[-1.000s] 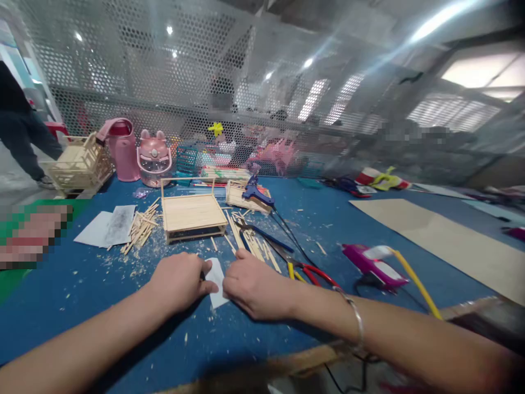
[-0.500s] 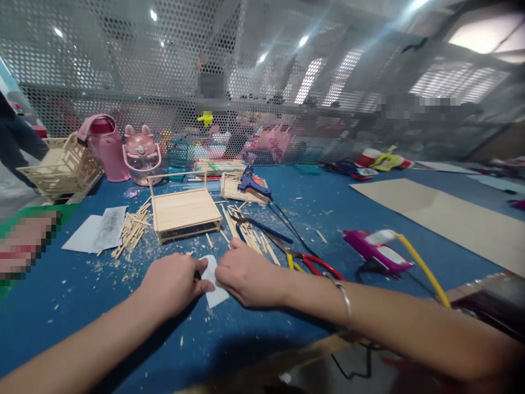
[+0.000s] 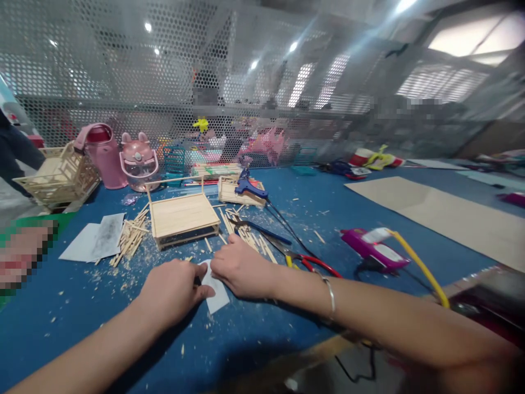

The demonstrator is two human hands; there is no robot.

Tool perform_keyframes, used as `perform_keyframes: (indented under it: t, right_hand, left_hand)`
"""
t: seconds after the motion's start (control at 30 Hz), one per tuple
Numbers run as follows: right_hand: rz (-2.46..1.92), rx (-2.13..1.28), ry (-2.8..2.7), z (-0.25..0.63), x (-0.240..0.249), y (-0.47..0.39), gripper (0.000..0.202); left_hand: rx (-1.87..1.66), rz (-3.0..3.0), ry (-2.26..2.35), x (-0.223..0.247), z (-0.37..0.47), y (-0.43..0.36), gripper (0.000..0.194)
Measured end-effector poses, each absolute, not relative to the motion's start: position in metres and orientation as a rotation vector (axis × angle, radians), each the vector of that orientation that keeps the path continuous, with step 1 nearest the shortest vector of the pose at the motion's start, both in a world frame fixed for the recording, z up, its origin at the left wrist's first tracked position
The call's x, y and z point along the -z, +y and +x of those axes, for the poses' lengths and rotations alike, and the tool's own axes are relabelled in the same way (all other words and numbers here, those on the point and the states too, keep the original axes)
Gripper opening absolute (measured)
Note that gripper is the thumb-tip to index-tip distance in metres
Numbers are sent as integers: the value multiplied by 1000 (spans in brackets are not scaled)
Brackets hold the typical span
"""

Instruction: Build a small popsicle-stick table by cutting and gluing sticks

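Observation:
Both my hands are over a small white piece of paper (image 3: pixel 217 298) on the blue table. My left hand (image 3: pixel 174 287) grips its left side, with thumb and fingers curled at the edge. My right hand (image 3: pixel 241 268) is closed in a loose fist on the paper's far right part; its fingertips are hidden, so what they hold cannot be made out. Just beyond the hands stands a small wooden stick frame (image 3: pixel 184 213) with a flat top and thin posts. Loose wooden sticks (image 3: pixel 133 235) lie to its left, with more sticks to its right.
Near my right forearm lie red-handled pliers (image 3: pixel 322 265) and blue-handled pliers (image 3: pixel 266 231). A blue glue gun (image 3: pixel 250 189) rests behind on a wooden piece. Right of them are a purple device (image 3: pixel 375 249) and a cardboard sheet (image 3: pixel 430 219). Pink bottles (image 3: pixel 106 158) stand at the back left.
My right hand has slid a little away from me and left along the paper, baring more of its near end. My left hand stays at the paper's left side. The view has shifted slightly.

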State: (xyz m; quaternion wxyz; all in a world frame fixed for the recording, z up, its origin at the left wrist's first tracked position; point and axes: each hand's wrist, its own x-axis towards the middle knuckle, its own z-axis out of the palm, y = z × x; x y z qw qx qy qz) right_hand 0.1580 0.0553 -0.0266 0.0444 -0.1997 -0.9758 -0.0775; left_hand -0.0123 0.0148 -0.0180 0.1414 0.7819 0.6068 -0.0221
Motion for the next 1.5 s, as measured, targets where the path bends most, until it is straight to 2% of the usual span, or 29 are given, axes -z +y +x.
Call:
perform_keyframes:
  t: [0.1,0.23,0.67,0.73,0.83,0.97,1.07,1.27,1.4,1.5]
  right_hand:
    - [-566,233,-3042,156,24,54,11]
    - [-726,224,-2979,154,23,54,18]
    - [-737,222,-3009,157,26,57,18]
    - [-868,183,-2953,155,26,61,21]
    - [-1019,-157,-2807,151,25,70,27]
    - [-1019,-1062,-2396,145,18,72,31]
    - [-902,-1340,-2187,142,9,67,24]
    - [-781,-1119,-2150,135,6,56,9]
    - [-782,-946,-2209,137,11,55,10]
    - [-791,-721,-2379,144,9,55,13]
  left_hand:
    - [56,2257,1753,17,-12,14,36]
    - [52,2261,1744,18,-12,15,35]
    - [2,2278,1750,19,-14,15,38]
    - [-18,2282,1748,20,-14,15,38]
    - [-55,2282,1760,23,-15,14,39]
    - [-183,2299,1730,23,-18,12,36]
    - [-410,2201,1707,18,-23,12,36]
    - [-782,1836,1464,11,-25,8,43]
    - [-798,1809,1427,12,-23,6,51]
    - [-700,1927,1457,14,-24,5,50]
